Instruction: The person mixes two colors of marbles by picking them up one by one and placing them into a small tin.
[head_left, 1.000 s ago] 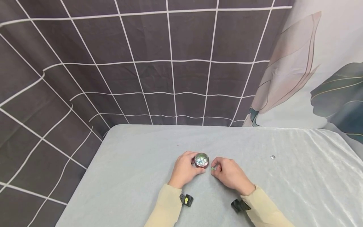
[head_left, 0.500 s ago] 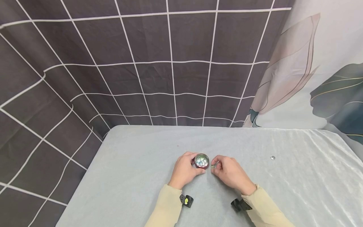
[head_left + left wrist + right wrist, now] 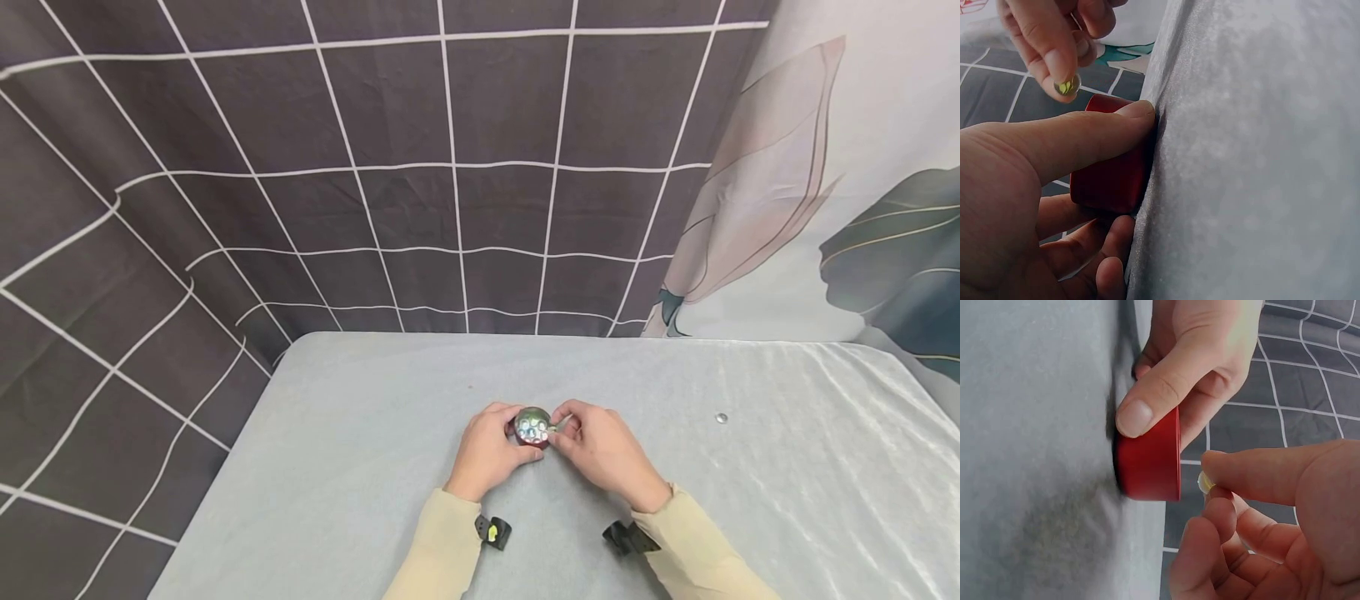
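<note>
On the cloth-covered table stands a small round red tin (image 3: 1150, 459), open at the top, with several clear glass marbles (image 3: 532, 429) inside. My left hand (image 3: 483, 450) grips the tin from its left side, thumb (image 3: 1100, 128) along the near wall and fingers round the far wall. Between thumb and fingertips, my right hand (image 3: 603, 450) pinches a glass marble (image 3: 1067, 85) with a yellow-green swirl. In the right wrist view this marble is just above and beside the tin's rim. The right fingertips overlap the tin's right edge in the head view.
A single clear glass marble (image 3: 722, 418) lies on the pale grey cloth (image 3: 360, 433) to the right of my hands. Behind the table hang a dark curtain (image 3: 502, 208) with white grid lines and a white leaf-patterned curtain (image 3: 795, 192).
My right hand has moved left and slightly away from me, bringing the pinched marble up to the tin's rim. The left hand and the tin have stayed in place.
</note>
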{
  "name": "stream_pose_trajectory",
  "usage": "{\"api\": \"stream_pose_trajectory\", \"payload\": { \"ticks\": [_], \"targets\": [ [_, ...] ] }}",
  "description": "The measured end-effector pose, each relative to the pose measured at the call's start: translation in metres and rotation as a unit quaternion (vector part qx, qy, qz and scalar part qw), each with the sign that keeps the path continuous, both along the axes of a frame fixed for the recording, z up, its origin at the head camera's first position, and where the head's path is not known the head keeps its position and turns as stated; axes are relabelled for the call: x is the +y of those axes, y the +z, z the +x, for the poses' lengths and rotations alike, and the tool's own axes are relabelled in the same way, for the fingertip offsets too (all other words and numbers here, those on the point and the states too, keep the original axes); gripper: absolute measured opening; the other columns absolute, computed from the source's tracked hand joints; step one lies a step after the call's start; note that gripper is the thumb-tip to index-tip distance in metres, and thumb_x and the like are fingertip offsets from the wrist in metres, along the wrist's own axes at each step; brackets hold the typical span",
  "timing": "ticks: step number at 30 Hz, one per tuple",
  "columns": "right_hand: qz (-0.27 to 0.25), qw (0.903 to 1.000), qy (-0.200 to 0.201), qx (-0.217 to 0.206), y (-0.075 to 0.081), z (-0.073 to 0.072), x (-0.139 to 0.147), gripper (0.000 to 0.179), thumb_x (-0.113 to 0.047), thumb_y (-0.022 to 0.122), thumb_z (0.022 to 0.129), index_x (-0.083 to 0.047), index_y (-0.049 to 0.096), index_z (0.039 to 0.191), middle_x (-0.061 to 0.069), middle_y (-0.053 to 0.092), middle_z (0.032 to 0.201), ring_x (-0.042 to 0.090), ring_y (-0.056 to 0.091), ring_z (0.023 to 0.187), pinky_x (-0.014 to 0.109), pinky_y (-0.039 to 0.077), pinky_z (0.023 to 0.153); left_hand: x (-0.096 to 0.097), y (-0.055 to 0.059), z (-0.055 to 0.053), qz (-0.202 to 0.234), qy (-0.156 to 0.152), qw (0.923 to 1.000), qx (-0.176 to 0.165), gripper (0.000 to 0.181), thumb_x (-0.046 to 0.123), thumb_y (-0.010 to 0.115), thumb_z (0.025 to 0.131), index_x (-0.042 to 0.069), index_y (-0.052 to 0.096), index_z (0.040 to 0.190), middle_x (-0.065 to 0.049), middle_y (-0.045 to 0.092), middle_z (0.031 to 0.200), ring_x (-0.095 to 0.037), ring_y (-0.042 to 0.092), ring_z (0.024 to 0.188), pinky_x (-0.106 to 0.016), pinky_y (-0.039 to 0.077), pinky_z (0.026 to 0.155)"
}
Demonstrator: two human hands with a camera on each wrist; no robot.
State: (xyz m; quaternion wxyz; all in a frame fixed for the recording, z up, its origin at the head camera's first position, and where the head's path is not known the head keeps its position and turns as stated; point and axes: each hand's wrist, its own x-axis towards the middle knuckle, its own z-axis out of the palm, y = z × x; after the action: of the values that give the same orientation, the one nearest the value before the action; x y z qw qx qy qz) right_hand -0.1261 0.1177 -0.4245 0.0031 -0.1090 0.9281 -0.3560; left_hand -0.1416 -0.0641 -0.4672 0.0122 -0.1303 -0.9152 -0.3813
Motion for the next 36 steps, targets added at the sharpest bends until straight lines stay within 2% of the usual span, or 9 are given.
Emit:
{"api": "stream_pose_trajectory", "payload": {
  "ticks": [10, 21, 36],
  "targets": [
    [-0.008, 0.9999, -0.002, 0.007, -0.001, -0.004, -0.008, 0.013, -0.008, 0.075, 0.084, -0.011, 0.069, 0.095, -0.009, 0.053, 0.064, 0.006, 0.046, 0.055, 0.027, 0.040, 0.054, 0.000, 0.000, 0.000, 0.005, -0.003, 1.0000, 0.002, 0.051, 0.024, 0.092, 0.070, 0.010, 0.074, 0.116, -0.001, 0.068, 0.107, -0.014, 0.062, 0.091, -0.034, 0.049, 0.082],
    [-0.018, 0.9998, -0.005, -0.008, -0.002, -0.007, -0.017, 0.014, -0.010, 0.077, 0.084, -0.010, 0.069, 0.095, -0.008, 0.055, 0.064, 0.008, 0.047, 0.054, 0.027, 0.040, 0.053, 0.000, 0.001, 0.001, 0.003, -0.003, 1.0000, 0.003, 0.050, 0.023, 0.092, 0.070, 0.012, 0.074, 0.116, 0.000, 0.069, 0.108, -0.013, 0.061, 0.090, -0.033, 0.049, 0.081],
    [-0.027, 0.9994, -0.004, -0.020, 0.002, -0.007, -0.015, 0.013, -0.009, 0.075, 0.085, -0.009, 0.070, 0.097, -0.008, 0.056, 0.065, 0.008, 0.049, 0.054, 0.027, 0.041, 0.053, 0.000, 0.001, 0.000, 0.005, -0.004, 1.0000, -0.002, 0.049, 0.022, 0.091, 0.071, 0.011, 0.074, 0.116, -0.001, 0.068, 0.107, -0.011, 0.057, 0.085, -0.031, 0.047, 0.078]
  ]
}}
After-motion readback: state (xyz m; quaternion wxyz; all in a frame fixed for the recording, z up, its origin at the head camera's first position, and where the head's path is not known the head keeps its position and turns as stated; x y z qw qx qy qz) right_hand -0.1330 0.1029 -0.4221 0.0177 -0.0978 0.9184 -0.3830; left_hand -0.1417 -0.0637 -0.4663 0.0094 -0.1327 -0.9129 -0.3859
